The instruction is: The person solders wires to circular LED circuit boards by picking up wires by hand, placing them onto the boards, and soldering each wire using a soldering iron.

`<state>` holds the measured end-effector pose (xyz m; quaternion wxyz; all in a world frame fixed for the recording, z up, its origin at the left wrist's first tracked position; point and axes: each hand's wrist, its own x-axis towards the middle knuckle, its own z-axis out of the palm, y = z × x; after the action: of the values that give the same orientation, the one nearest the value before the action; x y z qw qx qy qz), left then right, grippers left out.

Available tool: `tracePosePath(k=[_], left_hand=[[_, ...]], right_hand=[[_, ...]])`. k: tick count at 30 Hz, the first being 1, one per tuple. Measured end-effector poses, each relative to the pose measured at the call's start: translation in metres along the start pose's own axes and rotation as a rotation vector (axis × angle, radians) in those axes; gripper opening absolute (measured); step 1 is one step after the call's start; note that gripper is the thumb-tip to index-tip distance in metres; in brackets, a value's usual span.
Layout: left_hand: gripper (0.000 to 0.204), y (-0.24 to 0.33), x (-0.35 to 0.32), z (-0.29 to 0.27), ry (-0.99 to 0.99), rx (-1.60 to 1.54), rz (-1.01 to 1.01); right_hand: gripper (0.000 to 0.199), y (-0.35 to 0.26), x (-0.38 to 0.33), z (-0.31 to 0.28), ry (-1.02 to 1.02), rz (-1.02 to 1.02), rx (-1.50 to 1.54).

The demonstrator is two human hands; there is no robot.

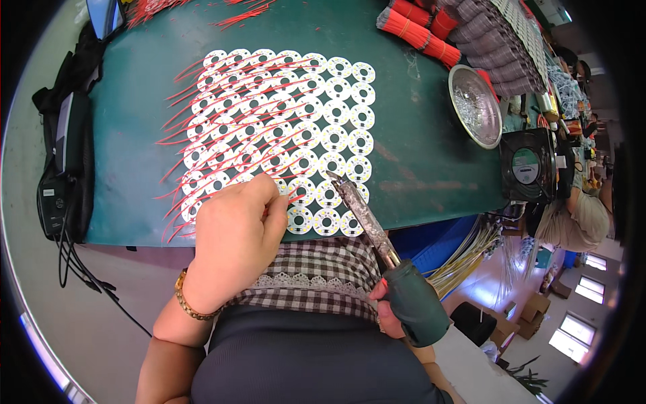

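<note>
Rows of round white circuit boards with centre holes (334, 138) lie in a grid on the green work surface. Thin red wires (176, 140) run slantwise across the left and middle columns. My left hand (239, 222) is closed in a pinch over the lower rows, covering some boards; a red wire end shows just right of its fingertips. In my right hand (385, 310) is a soldering iron (417, 303) with a dark green handle. Its tip is over a board in the second column from the right, up and right of my left hand; whether it touches is unclear.
A metal bowl (475, 106) of clear bits stands at the right, beside a black fan-like unit (528, 165). Bundles of red wire (420, 35) and stacked boards lie at the far right. A black device with cables (70, 135) sits along the left edge.
</note>
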<state>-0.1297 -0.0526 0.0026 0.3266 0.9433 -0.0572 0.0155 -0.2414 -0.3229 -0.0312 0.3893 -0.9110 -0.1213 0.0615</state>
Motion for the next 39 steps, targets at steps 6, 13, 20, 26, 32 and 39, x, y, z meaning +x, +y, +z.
tracePosePath(k=[6, 13, 20, 26, 32, 39], left_hand=[[0.013, 0.006, -0.006, -0.023, -0.073, 0.011, 0.014], [0.015, 0.025, -0.015, -0.032, -0.100, -0.370, 0.022], [0.017, 0.001, -0.007, 0.007, 0.045, 0.019, 0.036], [0.018, 0.000, -0.006, 0.004, 0.029, -0.040, 0.029], [0.018, 0.000, -0.007, 0.005, 0.028, -0.031, 0.025], [0.018, -0.001, -0.005, 0.005, 0.031, -0.030, 0.024]], right_hand=[[0.040, 0.001, -0.005, 0.005, 0.038, 0.071, 0.043], [0.036, -0.021, 0.005, -0.004, 0.147, 0.527, 0.833], [0.025, -0.007, -0.008, -0.007, -0.099, 0.005, 0.214], [0.047, 0.002, -0.013, -0.002, -0.106, 0.065, 0.015], [0.046, 0.009, -0.016, 0.007, 0.025, 0.000, 0.150], [0.045, 0.001, -0.011, -0.003, -0.088, 0.180, 0.295]])
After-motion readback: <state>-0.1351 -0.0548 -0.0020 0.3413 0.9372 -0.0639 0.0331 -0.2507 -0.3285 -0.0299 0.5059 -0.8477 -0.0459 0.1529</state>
